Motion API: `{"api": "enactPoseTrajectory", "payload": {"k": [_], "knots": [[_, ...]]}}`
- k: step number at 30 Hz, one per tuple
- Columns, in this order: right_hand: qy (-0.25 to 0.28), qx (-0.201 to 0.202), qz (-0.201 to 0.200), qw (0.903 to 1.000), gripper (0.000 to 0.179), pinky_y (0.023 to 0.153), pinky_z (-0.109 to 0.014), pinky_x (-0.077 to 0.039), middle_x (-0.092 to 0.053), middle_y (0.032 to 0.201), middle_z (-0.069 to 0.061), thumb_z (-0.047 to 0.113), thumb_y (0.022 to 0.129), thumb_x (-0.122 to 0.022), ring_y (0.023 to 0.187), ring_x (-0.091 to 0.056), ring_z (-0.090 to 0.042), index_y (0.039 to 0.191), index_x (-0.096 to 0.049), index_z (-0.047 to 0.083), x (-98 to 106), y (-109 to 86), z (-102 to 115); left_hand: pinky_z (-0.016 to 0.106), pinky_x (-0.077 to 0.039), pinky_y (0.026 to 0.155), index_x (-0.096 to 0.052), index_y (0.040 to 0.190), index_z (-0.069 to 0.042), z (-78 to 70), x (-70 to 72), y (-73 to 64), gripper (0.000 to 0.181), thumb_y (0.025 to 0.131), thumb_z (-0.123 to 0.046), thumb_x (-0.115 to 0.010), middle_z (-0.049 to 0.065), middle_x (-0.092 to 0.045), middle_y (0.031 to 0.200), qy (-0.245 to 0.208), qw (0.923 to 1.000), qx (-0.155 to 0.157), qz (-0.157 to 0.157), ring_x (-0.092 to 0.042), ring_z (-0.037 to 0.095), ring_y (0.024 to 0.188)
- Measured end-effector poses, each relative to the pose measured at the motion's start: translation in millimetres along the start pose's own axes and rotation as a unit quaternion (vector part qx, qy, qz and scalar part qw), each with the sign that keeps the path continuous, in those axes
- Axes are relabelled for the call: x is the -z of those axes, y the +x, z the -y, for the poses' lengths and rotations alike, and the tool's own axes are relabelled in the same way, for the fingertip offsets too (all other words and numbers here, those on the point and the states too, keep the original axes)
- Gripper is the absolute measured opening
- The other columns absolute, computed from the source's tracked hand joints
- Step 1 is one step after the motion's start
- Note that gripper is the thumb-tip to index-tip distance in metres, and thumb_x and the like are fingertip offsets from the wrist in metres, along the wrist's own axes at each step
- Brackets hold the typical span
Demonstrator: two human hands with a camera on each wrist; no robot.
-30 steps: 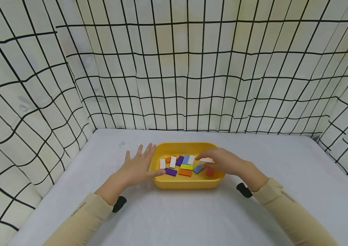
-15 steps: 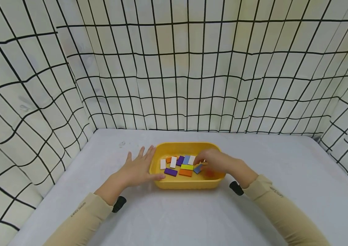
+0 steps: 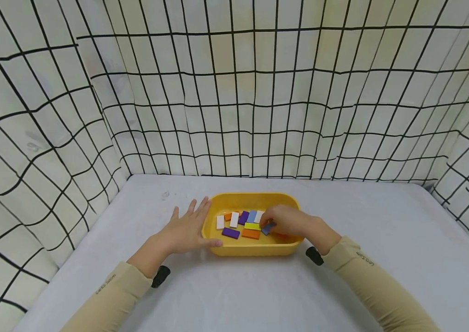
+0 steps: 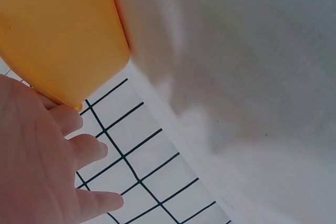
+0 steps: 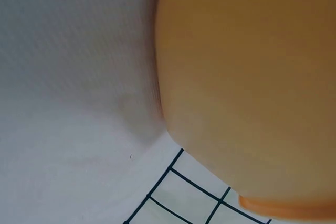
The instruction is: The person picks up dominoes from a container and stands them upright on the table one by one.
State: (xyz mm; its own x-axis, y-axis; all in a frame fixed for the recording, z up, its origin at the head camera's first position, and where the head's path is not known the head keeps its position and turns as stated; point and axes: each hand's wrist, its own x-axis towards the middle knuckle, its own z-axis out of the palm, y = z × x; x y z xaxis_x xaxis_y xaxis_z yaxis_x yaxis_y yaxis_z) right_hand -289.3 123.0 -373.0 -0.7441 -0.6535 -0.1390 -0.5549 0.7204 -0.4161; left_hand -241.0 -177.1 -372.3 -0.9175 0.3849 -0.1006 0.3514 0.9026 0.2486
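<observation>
Position of blue block [image 3: 268,228]: inside the yellow tray [image 3: 255,250], at the fingertips of my right grip [image 3: 287,220]
Long axis runs diagonally, near left to far right; my right hand is nearer. Right fingers bend down over the block, but I cannot tell whether they pinch it; my left grip [image 3: 185,231] is spread, fingers apart, at the tray's left end

Smooth plastic against matt cloth.
The yellow tray [image 3: 255,249] looks like moulded plastic, smooth with a faint sheen; the small blocks [image 3: 250,234] look smooth and flat-faced, wood or plastic, which cannot be told. The white table cover [image 3: 234,293] reads as matt, finely woven cloth; the beige sleeves [image 3: 108,295] are matt, creased fabric.
</observation>
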Motion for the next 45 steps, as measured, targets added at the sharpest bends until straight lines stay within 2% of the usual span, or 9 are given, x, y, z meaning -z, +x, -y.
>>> {"api": "enactPoseTrajectory", "payload": {"k": [16,32,40,45], "knots": [[-0.009,-0.002,-0.006,0.9999,0.022,0.101,-0.039,-0.052,-0.071,0.108,0.002,0.0,0.092,-0.075,0.102,-0.063,-0.019,0.111,-0.077,0.011,-1.5,2.8,-3.1,0.076,-0.002,0.114,-0.011,0.163,0.0,1.0,-1.6,0.5,0.124,0.083,-0.079,-0.062,0.017,-0.009,0.17,-0.001,1.0,-0.008,-0.002,-0.007,0.044,0.154],[-0.009,0.006,-0.013,0.9999,0.021,0.091,-0.032,-0.055,-0.065,0.097,0.005,0.002,0.089,-0.078,0.09,-0.058,-0.016,0.107,-0.079,0.013,1.8,0.3,-2.2,0.074,-0.001,0.115,-0.01,0.164,0.0,1.1,-0.7,-0.3,0.124,0.082,-0.078,-0.064,0.017,-0.009,0.171,-0.007,1.0,-0.005,0.003,-0.005,0.043,0.155],[0.006,0.008,-0.012,0.9999,0.019,0.082,-0.027,-0.054,-0.065,0.094,0.005,0.0,0.093,-0.074,0.087,-0.057,-0.016,0.107,-0.078,0.013,5.9,-2.6,-3.4,0.074,-0.002,0.115,-0.01,0.164,0.0,3.1,-1.6,0.4,0.124,0.083,-0.078,-0.063,0.016,-0.008,0.171,0.0,1.0,-0.006,0.002,-0.005,0.043,0.155],[0.006,0.017,-0.018,0.9997,0.021,0.083,-0.027,-0.055,-0.068,0.096,0.003,-0.002,0.094,-0.071,0.087,-0.058,-0.016,0.108,-0.078,0.012,8.2,-5.5,-4.3,0.074,-0.003,0.116,-0.01,0.164,0.0,3.4,-2.1,0.7,0.123,0.083,-0.078,-0.063,0.016,-0.008,0.171,0.003,1.0,-0.007,-0.001,-0.006,0.043,0.155]]}}
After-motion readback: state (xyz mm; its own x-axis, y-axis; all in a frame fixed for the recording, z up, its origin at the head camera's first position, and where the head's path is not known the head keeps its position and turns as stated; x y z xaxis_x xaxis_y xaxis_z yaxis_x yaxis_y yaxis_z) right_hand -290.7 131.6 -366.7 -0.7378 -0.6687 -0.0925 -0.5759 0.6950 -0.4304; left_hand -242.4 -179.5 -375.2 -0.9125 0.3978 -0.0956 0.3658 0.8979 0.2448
